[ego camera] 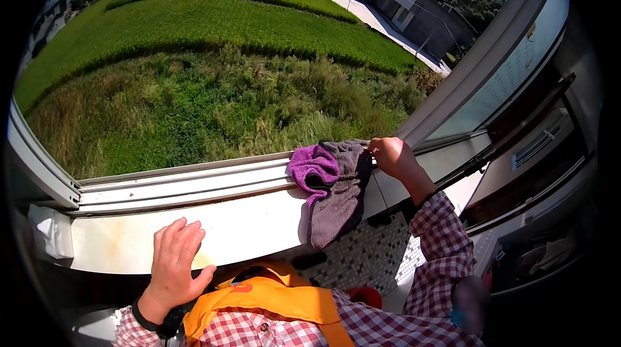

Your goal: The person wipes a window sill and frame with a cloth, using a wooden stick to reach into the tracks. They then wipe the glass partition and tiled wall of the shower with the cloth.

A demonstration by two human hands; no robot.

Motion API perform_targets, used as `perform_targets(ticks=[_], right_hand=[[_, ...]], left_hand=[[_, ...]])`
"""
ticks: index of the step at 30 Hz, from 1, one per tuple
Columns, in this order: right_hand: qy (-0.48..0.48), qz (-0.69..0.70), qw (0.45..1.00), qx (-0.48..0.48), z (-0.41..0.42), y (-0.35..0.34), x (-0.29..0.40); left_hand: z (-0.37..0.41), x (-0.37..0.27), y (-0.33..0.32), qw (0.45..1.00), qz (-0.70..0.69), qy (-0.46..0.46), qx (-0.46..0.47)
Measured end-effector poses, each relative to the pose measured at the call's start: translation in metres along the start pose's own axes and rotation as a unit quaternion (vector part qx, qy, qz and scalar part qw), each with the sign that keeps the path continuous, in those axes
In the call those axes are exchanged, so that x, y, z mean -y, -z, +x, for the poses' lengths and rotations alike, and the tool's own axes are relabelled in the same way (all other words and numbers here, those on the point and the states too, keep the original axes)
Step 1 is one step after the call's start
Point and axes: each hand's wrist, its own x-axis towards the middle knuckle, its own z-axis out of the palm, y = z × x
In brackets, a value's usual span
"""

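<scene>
A two-toned cloth (339, 201), grey-brown on one side and purple on the other, drapes over the window track and the inner sill. My right hand (394, 155) pinches its upper right corner between thumb and fingers, near the window frame's right upright. Folds hide part of the purple side. My left hand (177, 262) is held over the front edge of the white windowsill (233, 230), its fingers spread a little and nothing in it. Behind the sill runs the white sliding-window track (194, 182).
A white packet (51, 230) sits at the sill's left end. To the right stands a frosted glass pane (509, 70) in its frame. Beyond the opening are weeds and a green field (218, 22). Below lies a mosaic-tiled floor (359, 259) with a red container (366, 297).
</scene>
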Motion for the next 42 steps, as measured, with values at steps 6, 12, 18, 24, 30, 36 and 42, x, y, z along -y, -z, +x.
perform_targets(ticks=[6, 12, 18, 24, 30, 36, 42], right_hand=[[-0.044, -0.044, 0.996, 0.057, 0.021, 0.006, -0.05], [0.083, 0.149, 0.985, 0.02, 0.004, 0.0, 0.002], [0.237, 0.234, 0.943, 0.01, 0.02, -0.013, 0.126], [0.28, 0.233, 0.931, -0.012, 0.022, -0.02, 0.19], [0.054, 0.162, 0.985, -0.012, -0.003, -0.005, 0.029], [-0.022, -0.101, 0.995, -0.008, 0.005, -0.006, -0.066], [0.139, 0.137, 0.98, 0.022, 0.012, 0.015, 0.036]], left_hand=[[0.001, 0.0, 0.003, 1.0, 0.002, 0.008, 0.001], [0.007, -0.004, 0.003, 1.0, -0.01, 0.012, 0.018], [0.014, -0.009, -0.002, 0.999, -0.025, 0.016, 0.037], [0.013, -0.004, -0.006, 1.0, -0.007, 0.015, 0.026], [0.014, -0.004, -0.003, 0.999, -0.015, 0.034, 0.014], [0.011, -0.001, 0.001, 0.999, -0.031, 0.024, 0.017], [0.007, -0.001, -0.001, 0.999, -0.026, 0.025, -0.011]])
